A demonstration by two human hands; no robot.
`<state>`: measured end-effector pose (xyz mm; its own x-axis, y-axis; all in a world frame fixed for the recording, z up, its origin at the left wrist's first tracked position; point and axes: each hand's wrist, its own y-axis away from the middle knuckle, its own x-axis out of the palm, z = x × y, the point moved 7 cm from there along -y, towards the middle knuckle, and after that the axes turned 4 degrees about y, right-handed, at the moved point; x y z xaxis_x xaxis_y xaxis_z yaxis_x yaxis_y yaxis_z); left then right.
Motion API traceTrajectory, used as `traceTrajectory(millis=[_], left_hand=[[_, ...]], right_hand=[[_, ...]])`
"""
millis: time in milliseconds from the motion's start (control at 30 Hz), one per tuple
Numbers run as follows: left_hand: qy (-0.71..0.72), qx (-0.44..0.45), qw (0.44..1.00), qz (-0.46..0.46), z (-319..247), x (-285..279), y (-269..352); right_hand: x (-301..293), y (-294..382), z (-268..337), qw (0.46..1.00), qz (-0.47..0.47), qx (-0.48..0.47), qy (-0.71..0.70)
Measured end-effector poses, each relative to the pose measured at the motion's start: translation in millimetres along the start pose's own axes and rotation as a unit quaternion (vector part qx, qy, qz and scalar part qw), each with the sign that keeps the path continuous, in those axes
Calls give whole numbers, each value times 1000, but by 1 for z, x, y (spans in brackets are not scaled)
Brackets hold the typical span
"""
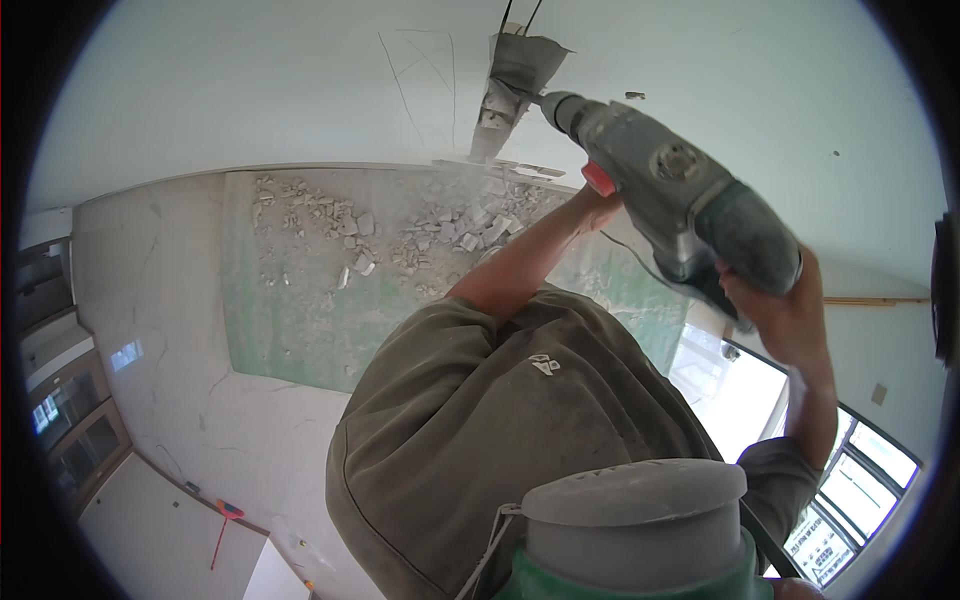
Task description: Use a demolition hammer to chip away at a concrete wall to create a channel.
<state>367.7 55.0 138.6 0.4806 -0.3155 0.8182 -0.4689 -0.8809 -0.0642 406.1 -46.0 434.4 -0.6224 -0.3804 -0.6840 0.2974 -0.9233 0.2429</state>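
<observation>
A dusty rotary hammer (675, 172) points its bit into a rough channel (499, 112) cut in the white wall. My right hand (776, 307) grips the tool's rear handle. The wrist of my left hand (604, 206) reaches up behind the front of the tool beside its red part; the tool's body hides the fingers, so their grip cannot be seen. Dark cables (531, 19) come out at the channel's upper end. Pencil-like lines (420, 75) mark the wall to the left of the channel.
Broken masonry rubble (465, 225) lies along the wall's foot on a green floor cover (292, 330). A power cord hangs beneath the tool. Windows (862, 480) stand at the lower right, glazed cabinets (86, 442) at the left. A red long-handled dustpan or broom (229, 511) is at the lower left.
</observation>
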Motion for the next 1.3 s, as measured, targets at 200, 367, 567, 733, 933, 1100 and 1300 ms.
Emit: traceTrajectory(millis=[200, 367, 567, 733, 933, 1100, 1300], left_hand=[[-135, -120, 983, -24, -15, -8, 76], [-241, -267, 933, -6, -14, -10, 102], [-162, -182, 969, -26, -1, -27, 133], [-31, -183, 980, -70, 11, -48, 157], [-18, -136, 988, -76, 1, -87, 149], [-28, -176, 975, -129, 15, -83, 174], [64, -175, 971, -151, 29, -85, 179]], right_hand=[[37, 65, -87, 978, -35, 117, -168], [64, 106, -125, 931, -185, 149, -278], [102, 142, -155, 922, -222, 137, -287], [146, 153, -199, 958, -190, 88, -195], [205, 122, -195, 929, -252, 64, -265], [228, 157, -207, 918, -242, 67, -306], [218, 152, -202, 938, -239, 14, -251]])
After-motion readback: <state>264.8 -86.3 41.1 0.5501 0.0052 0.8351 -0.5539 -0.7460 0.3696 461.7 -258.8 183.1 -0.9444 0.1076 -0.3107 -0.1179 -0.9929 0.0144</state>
